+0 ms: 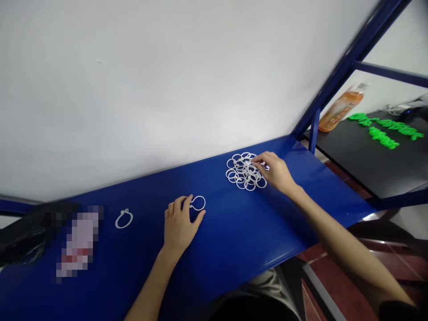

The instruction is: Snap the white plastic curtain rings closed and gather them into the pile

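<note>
A single white ring with a small eyelet [199, 197] lies on the blue tabletop. My left hand [179, 223] rests beside it, its index fingertip at the eyelet and its thumb spread apart below the ring. Farther right is a flat pile of several similar white rings [240, 179], overlapping one another. Over the pile's right side, my right hand [273, 171] pinches with thumb and index finger at a white ring; the fingers partly cover it. Another white ring [117, 222] lies alone to the left of my left hand.
The blue table [230, 236] runs along a white wall [167, 89]. A black bag [23, 240] and a blurred pale packet [80, 236] lie at the left. Beyond a blue frame bar [334, 73], a black table [354, 165] holds an orange drink bottle [341, 111] and green clusters [383, 137].
</note>
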Demonstrator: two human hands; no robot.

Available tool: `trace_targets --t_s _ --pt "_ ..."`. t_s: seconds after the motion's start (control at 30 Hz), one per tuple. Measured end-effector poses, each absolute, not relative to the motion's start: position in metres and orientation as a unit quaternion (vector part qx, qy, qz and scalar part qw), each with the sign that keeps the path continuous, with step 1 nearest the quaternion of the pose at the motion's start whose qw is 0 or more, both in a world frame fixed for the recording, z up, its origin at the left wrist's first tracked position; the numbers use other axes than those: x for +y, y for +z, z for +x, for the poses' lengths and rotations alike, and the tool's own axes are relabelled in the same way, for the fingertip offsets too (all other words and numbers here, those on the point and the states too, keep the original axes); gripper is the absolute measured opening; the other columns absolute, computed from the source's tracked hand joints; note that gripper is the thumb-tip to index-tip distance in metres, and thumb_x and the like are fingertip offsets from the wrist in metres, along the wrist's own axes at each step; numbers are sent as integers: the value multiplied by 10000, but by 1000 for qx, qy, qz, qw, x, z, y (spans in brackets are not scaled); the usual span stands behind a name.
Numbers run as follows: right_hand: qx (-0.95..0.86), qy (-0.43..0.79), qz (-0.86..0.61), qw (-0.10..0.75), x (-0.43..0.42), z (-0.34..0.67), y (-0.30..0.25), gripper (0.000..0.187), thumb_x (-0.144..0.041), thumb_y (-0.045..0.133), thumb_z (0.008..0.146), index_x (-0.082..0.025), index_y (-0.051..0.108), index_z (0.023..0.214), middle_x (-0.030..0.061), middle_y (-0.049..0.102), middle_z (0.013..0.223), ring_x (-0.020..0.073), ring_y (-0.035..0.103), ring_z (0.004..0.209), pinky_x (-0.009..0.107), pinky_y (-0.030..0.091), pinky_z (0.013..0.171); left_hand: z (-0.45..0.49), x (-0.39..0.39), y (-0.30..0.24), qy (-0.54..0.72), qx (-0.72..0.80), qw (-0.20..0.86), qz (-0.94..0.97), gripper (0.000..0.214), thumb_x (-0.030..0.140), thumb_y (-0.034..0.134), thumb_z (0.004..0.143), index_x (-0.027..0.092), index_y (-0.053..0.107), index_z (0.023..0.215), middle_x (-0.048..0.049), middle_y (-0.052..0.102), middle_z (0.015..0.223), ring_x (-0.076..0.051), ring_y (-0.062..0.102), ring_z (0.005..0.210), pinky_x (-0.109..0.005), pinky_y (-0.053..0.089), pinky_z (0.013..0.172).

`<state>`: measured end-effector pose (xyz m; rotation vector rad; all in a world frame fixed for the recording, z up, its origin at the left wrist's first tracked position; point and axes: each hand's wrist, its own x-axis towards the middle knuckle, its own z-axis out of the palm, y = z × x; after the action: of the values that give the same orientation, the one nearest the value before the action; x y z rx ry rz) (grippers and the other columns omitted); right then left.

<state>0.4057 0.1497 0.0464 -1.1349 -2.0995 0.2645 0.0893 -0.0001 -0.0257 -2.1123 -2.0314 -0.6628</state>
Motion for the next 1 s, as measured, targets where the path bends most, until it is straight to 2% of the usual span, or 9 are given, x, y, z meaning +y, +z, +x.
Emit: trace_targets --t_s 0.1,0.33,0.57,0.63,0.73,0.83,0.9,1.0 --pt "-843 73 -440 301 186 424 40 116 -280 610 925 -238 714 897 53 737 918 248 598 879 417 483 850 88 1 -29 -210 -672 63 -708 447 478 599 921 195 619 1267 -144 639 1186 -345 568 1076 -498 463 870" --pt "-870 48 -438 224 219 441 14 132 -280 619 897 -230 741 897 66 728 901 259 581 878 432 472 861 87 5 -31 -239 -661 39 -710 335 437 611 926 191 654 1150 -128 663 1138 -326 590 1055 -479 458 875" --pt "-863 -24 -428 268 164 412 30 231 -272 523 990 -178 733 993 137 708 993 289 574 947 475 479 884 94 2 -30 -292 -627 22 -722 339 405 662 911 199 612 1175 -104 710 1120 -299 622 1047 -457 461 898" --pt "-884 19 -376 276 132 390 34 223 -278 517 1005 -179 716 1019 123 704 1000 271 580 952 451 497 879 97 1 -28 -308 -607 18 -733 350 379 686 899 196 607 1186 -95 718 1110 -284 630 1041 -447 468 909" --pt "-910 151 -280 266 89 354 26 244 -319 517 1021 -177 670 1147 111 689 1068 233 616 993 401 537 885 100 0 -27 -339 -566 2 -752 358 346 720 877 197 614 1184 -78 723 1083 -257 641 1015 -424 489 922" --pt "-885 263 -278 265 66 326 9 317 -338 567 1001 -167 598 1266 123 674 1170 219 639 1025 374 552 880 100 -1 -26 -363 -526 -29 -769 386 353 744 859 205 623 1194 -62 728 1062 -233 652 994 -397 518 919" --pt "-851 338 -290 278 60 316 -2 287 -300 571 998 -175 595 1255 93 694 1104 176 662 909 315 556 802 99 -2 -26 -375 -502 -60 -777 380 358 737 864 218 629 1201 -46 736 1043 -215 662 973 -374 538 899" --pt "-803 420 -306 292 57 312 -9 214 -277 563 997 -184 624 1180 16 683 869 120 624 697 238 510 656 99 -2 -24 -396 -482 -121 -772 277 307 686 910 244 652 1177 -16 752 998 -183 677 923 -335 557 859"
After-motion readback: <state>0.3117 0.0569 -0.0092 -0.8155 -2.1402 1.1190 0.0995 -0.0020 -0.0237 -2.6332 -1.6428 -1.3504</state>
